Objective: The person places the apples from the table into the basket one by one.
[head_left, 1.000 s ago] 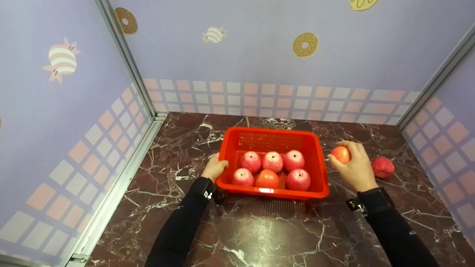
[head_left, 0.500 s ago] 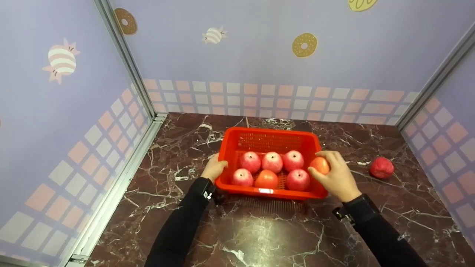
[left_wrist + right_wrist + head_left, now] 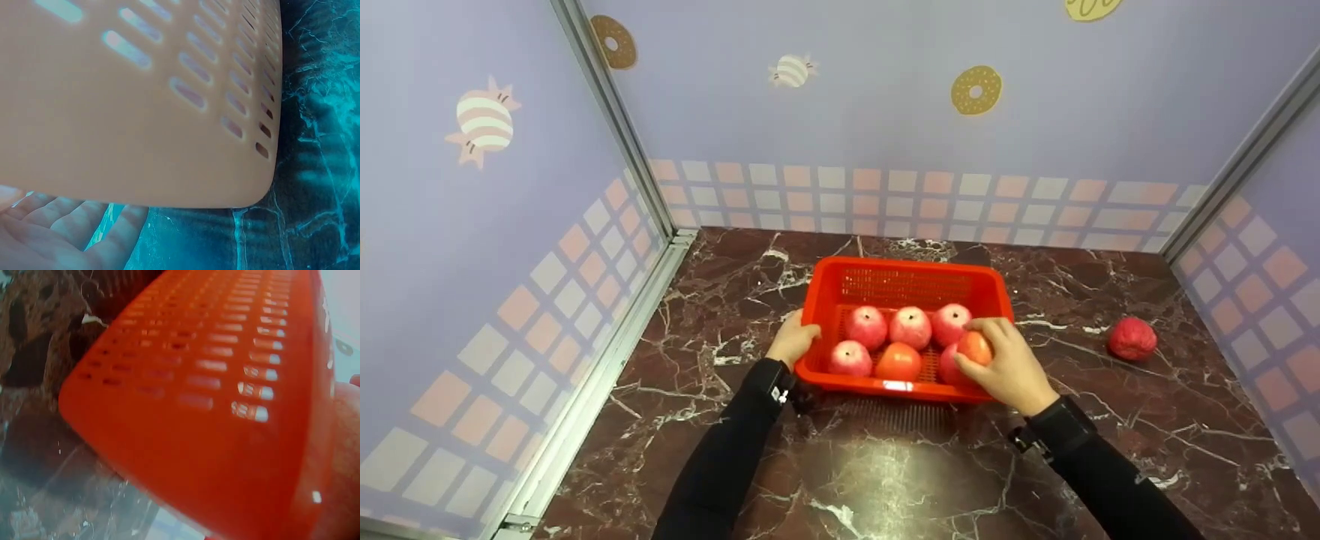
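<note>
A red plastic basket [image 3: 911, 264] with slotted sides holds several pink-red apples [image 3: 866, 328] and one orange-red fruit [image 3: 898, 363]. My left hand [image 3: 793, 341] grips its left rim, thumb over the edge. In the left wrist view, the fingers of that hand [image 3: 73, 236] show beside the basket wall [image 3: 101, 140]. Over the basket's right side, my right hand [image 3: 1011, 367] pinches a second orange-red fruit [image 3: 976, 349] between thumb and fingers. It partly covers the front right apple. The right wrist view shows the basket's outer wall [image 3: 197, 450], with the held fruit hidden behind it.
A darker red, wrinkled-looking apple [image 3: 1132, 339] lies on the dark marbled table [image 3: 1155, 427], right of the basket. Patterned panels [image 3: 885, 112] close off the back and both sides, joined by metal posts [image 3: 619, 112].
My right hand has carried the orange-red fruit leftward, from the table beside the basket to above its right side. My left hand and the basket stay in place.
</note>
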The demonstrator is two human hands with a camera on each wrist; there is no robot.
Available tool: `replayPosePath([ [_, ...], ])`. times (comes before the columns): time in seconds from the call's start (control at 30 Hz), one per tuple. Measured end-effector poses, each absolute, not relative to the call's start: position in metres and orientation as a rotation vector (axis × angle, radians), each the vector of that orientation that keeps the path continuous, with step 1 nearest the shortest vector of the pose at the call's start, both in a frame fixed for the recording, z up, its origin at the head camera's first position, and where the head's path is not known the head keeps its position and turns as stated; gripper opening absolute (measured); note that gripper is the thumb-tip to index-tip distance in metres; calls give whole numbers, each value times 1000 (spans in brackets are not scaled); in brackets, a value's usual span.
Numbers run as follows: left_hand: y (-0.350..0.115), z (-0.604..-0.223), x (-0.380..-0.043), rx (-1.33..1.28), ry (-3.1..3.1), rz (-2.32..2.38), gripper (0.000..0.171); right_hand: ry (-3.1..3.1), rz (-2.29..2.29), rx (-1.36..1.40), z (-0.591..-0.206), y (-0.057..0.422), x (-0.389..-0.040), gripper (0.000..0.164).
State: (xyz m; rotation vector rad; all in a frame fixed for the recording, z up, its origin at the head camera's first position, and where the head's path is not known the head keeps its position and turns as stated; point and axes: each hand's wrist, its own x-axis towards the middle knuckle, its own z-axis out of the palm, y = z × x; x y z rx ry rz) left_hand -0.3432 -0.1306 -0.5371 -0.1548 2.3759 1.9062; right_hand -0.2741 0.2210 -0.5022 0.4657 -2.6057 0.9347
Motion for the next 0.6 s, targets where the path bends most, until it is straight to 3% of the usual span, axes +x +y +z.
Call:
replayPosePath([
  [0.6,-130,-536,-342,-168,2339,1933,54,-2617,816,594,-519,189,-277,46],
])
